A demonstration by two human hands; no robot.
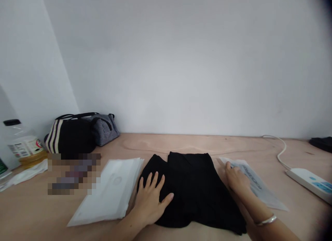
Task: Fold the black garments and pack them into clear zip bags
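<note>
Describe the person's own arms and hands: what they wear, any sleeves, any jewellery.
The left hand and right hand wear no gloves, and no sleeve shows on either forearm. A thin silver bangle circles the right wrist. No ring or bracelet shows on the left hand.

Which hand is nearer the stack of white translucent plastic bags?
Left. The left hand rests on the black folded cloth beside the white stack; the right hand lies beyond the cloth, farther away.
</note>
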